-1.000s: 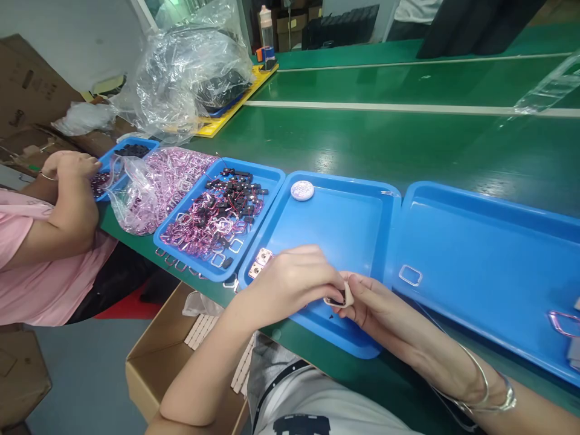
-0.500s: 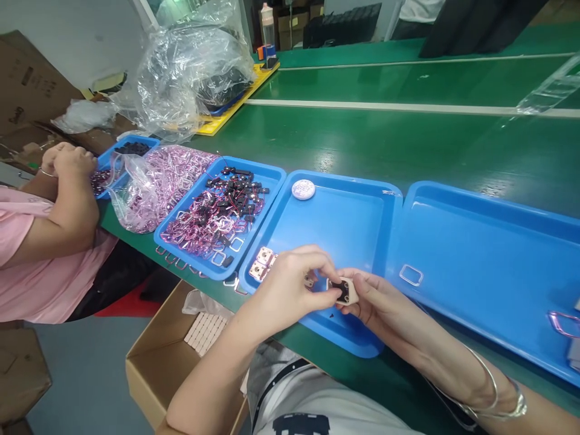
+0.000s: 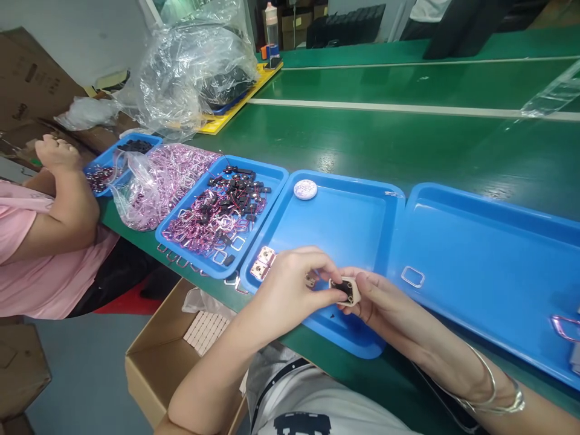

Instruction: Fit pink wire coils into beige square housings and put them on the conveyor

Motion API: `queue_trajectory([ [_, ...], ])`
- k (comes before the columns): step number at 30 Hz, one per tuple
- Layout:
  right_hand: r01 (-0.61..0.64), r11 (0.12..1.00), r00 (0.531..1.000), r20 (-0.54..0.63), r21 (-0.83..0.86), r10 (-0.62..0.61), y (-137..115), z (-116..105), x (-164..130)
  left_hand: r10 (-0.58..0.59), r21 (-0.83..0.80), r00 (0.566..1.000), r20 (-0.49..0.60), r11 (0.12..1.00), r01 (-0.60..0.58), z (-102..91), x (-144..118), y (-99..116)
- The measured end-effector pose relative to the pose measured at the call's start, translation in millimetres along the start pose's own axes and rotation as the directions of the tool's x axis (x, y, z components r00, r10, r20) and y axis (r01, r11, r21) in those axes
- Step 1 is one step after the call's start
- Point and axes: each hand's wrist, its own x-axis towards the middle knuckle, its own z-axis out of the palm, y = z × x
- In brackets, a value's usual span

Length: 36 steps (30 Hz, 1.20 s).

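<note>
Over the front of the middle blue tray, my two hands meet at a small cream plastic housing with a black part inside it. My right hand is closed around the housing's right side. From the left, the thumb and fingers of my left hand pinch at the black part and the housing's edge. Several cream housings with pinkish frames lie in the tray just left of my left hand, which partly covers them.
Left of it, a blue tray holds black parts and pink metal frames, with a bag of pink frames beyond. The right tray has a loose frame. A cardboard box stands below. A co-worker's hands are at far left.
My hands keep almost the same grip on the housing, with only a slight shift. At far left, the co-worker's hands have moved a little up and left, away from their tray.
</note>
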Motion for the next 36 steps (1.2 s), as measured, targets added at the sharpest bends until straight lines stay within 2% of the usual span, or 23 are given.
queue_trajectory([
  [6, -0.014, 1.0, 0.999, -0.046, -0.009, 0.013, 6, 1, -4, -0.109, 0.009, 0.989, 0.105, 0.994, 0.108, 3.3, 1, 1],
  [10, -0.017, 1.0, 0.997, -0.069, -0.026, 0.015, 6, -1, -5, -0.139, 0.018, 0.984, 0.107, 0.99, 0.138, 1.9, 1, -1],
  [12, -0.003, 0.998, 0.997, -0.083, -0.057, -0.001, 4, -1, -5, -0.13, -0.045, 0.986, 0.1, 0.99, 0.135, 0.8, -3, -2],
  [14, 0.036, 0.993, 0.992, -0.118, -0.11, -0.049, 0, -1, -6, -0.104, -0.129, 0.988, 0.115, 0.985, 0.119, 1.9, -8, -3],
  [16, 0.139, 0.97, 0.97, -0.169, -0.2, -0.173, -2, 0, -8, -0.06, -0.183, 0.995, 0.079, 0.98, 0.074, 7.5, -13, -5],
  [18, 0.303, 0.89, 0.906, -0.186, -0.34, -0.38, -4, 3, -11, -0.03, -0.219, 0.999, -0.044, 0.975, 0.02, 17.5, -17, -9],
  [20, 0.452, 0.744, 0.804, -0.136, -0.492, -0.578, -4, 7, -16, -0.067, -0.356, 0.985, -0.161, 0.935, 0.005, 28.8, -20, -16],
  [22, 0.521, 0.608, 0.734, -0.049, -0.6, -0.677, -4, 12, -23, -0.136, -0.575, 0.979, -0.151, 0.818, 0.025, 37.8, -21, -25],
  [25, 0.531, 0.48, 0.712, 0.062, -0.698, -0.699, -5, 20, -33, -0.136, -0.801, 0.99, -0.025, 0.596, 0.061, 44.8, -22, -35],
  [29, 0.552, 0.281, 0.667, 0.214, -0.785, -0.713, -10, 26, -41, -0.094, -0.895, 0.993, 0.075, 0.432, 0.109, 50.2, -22, -37],
  [31, 0.567, 0.185, 0.639, 0.287, -0.803, -0.713, -14, 27, -44, -0.094, -0.905, 0.992, 0.087, 0.41, 0.118, 53.4, -21, -35],
  [33, 0.575, 0.106, 0.611, 0.339, -0.811, -0.715, -18, 25, -46, -0.1, -0.894, 0.992, 0.07, 0.434, 0.107, 56.3, -22, -33],
  [35, 0.568, 0.101, 0.607, 0.332, -0.817, -0.722, -23, 20, -46, -0.102, -0.873, 0.994, 0.038, 0.481, 0.083, 58.2, -23, -30],
  [36, 0.56, 0.137, 0.613, 0.298, -0.817, -0.732, -24, 17, -45, -0.108, -0.858, 0.994, 0.019, 0.508, 0.072, 58.7, -24, -29],
])
